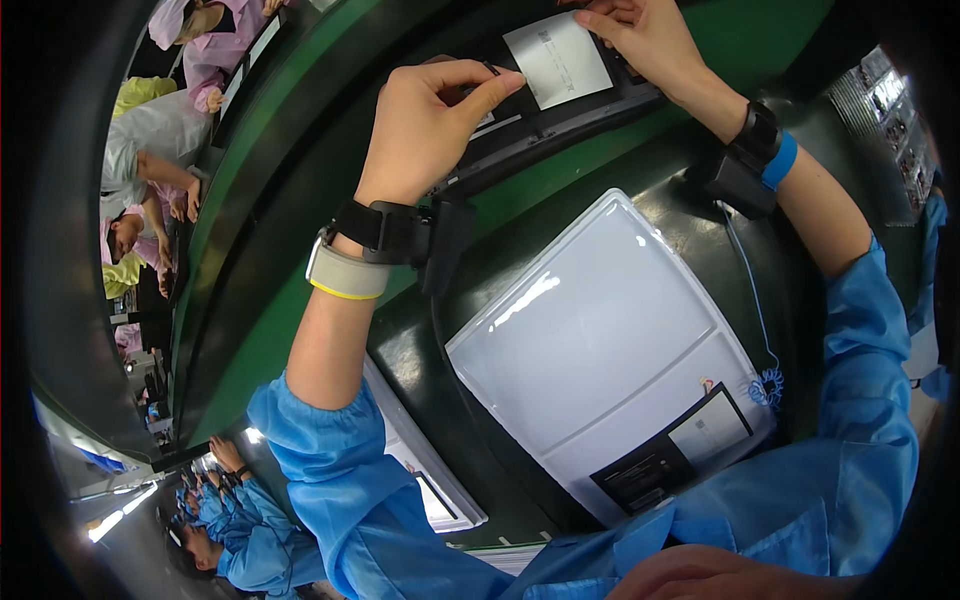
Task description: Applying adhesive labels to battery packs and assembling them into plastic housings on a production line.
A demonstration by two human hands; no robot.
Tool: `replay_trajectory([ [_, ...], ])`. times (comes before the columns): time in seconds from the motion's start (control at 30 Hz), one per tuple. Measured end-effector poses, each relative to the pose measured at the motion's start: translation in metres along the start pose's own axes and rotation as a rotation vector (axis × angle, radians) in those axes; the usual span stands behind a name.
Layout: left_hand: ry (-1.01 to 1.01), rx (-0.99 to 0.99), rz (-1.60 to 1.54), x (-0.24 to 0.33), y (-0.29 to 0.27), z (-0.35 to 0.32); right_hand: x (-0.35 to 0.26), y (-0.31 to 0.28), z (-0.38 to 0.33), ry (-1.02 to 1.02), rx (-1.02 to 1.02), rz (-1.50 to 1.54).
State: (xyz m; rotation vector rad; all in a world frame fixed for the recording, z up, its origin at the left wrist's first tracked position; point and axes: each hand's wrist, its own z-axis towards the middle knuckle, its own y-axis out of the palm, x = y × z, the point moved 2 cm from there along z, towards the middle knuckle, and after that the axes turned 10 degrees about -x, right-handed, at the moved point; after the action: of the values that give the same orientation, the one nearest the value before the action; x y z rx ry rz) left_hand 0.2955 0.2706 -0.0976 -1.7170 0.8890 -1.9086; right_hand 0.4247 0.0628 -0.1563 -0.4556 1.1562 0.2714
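The left hand (425, 125) has its thumb and forefinger drawn close together, the thumb tip at the left edge of a white sheet (570, 65); whether the edge is pinched between them, I cannot tell. The right hand (655, 45) sets its thumb by the sheet's upper right corner, fingers curled and partly cut off by the picture's border, so its hold is also unclear.

The sheet lies between the two hands, tilted in view: small, four-sided, matt and bright, with a little dark square code and a few fine printed lines, most of its face plain white. It sits over a long dark panel (545, 135), which runs beneath both hands.

Nearer the body than the hands is a large pale panel (600, 310), glossy, white-rimmed and crossed by a straight line, with a black label (640, 470) and a second white sheet (705, 430) at its near end. A blue cord (745, 285) hangs from the right wrist to its right. Co-workers in pink and blue are well apart, beyond the left arm.
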Motion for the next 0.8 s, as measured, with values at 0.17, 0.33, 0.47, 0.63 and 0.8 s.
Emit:
replay_trajectory([
  [0.17, 0.015, 0.029, -0.002, -0.013, -0.008, -0.012, 0.013, 0.002, -0.002, 0.003, -0.033, 0.007],
  [0.33, 0.059, 0.056, -0.031, -0.022, -0.009, -0.015, 0.009, 0.006, -0.006, 0.011, 0.004, 0.0],
  [0.47, 0.075, 0.056, 0.003, -0.019, -0.008, -0.013, 0.01, 0.01, -0.006, 0.006, -0.035, 0.083],
  [0.63, 0.109, 0.094, 0.082, -0.015, -0.012, -0.016, 0.011, 0.014, -0.007, 0.003, -0.104, 0.059],
  [0.8, 0.04, 0.006, 0.351, -0.047, -0.026, -0.044, 0.015, 0.016, -0.008, 0.017, -0.076, 0.013],
])
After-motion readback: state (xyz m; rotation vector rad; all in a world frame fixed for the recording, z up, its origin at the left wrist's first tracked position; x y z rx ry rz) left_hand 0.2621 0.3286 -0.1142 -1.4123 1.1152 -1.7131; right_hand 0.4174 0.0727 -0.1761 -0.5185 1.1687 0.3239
